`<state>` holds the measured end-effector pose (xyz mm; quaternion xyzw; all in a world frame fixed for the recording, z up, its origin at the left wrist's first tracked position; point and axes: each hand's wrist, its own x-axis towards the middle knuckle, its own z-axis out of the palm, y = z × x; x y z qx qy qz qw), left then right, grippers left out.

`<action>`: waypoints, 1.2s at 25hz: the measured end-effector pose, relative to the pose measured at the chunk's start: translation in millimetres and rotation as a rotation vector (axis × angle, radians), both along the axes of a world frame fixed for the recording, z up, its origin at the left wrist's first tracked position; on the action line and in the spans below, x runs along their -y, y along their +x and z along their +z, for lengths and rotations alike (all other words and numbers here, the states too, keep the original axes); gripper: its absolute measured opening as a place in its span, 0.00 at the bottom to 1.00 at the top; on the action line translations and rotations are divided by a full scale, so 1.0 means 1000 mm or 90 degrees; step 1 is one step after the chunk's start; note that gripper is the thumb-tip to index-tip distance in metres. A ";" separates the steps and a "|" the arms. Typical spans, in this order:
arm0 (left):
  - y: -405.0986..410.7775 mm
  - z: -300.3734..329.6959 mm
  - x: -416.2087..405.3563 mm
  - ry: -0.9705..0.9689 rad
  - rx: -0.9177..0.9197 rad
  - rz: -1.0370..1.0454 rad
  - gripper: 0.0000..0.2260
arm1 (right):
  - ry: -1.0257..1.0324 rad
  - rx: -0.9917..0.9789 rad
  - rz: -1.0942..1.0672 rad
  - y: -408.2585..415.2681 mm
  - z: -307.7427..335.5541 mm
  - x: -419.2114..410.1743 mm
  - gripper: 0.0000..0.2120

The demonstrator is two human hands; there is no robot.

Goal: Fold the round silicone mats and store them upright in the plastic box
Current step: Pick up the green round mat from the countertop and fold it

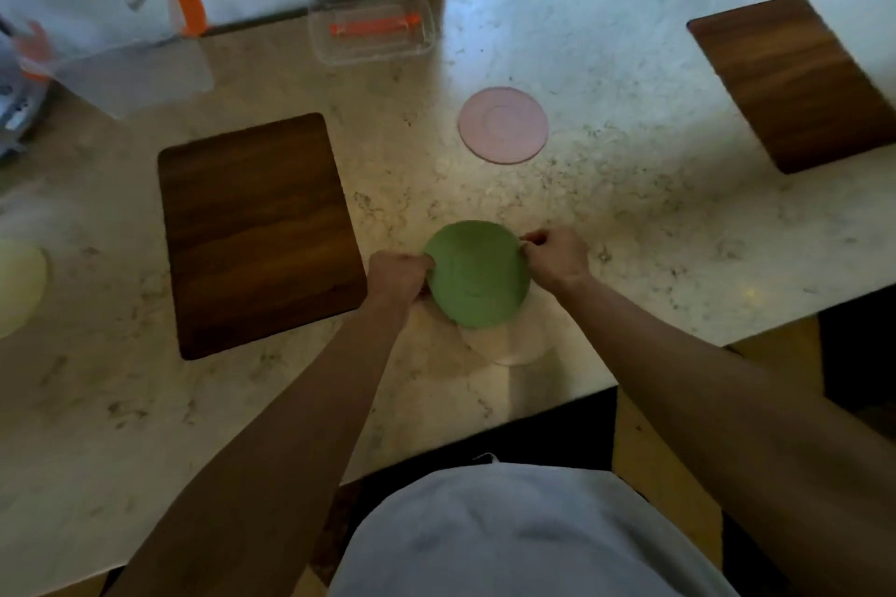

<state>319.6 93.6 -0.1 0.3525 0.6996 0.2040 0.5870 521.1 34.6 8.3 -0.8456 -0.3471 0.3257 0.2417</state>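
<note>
A green round mat [477, 274] is held just above the marble counter near its front edge. My left hand [400, 274] pinches its left rim and my right hand [555, 257] pinches its right rim. A pale beige round mat [511, 344] lies flat beneath it, partly hidden. A pink round mat [503, 125] lies flat farther back. The clear plastic box [372, 28] with an orange clip stands at the back edge, holding no mats. A pale yellow round mat [19, 286] shows at the far left.
A dark wooden board [257, 233] lies left of my hands, a second one [795, 82] at the far right. A clear lid with orange clips [131, 39] sits at the back left. The counter's front edge runs just below the mats.
</note>
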 end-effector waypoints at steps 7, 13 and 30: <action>0.018 -0.004 0.034 -0.058 0.063 -0.105 0.02 | -0.029 0.001 -0.087 0.020 -0.016 0.052 0.10; 0.023 -0.019 0.047 -0.065 -0.021 -0.116 0.03 | -0.079 0.002 -0.058 0.027 -0.035 0.062 0.10; 0.033 -0.015 0.063 0.123 -0.322 -0.280 0.08 | -0.073 0.096 -0.038 0.025 -0.037 0.074 0.08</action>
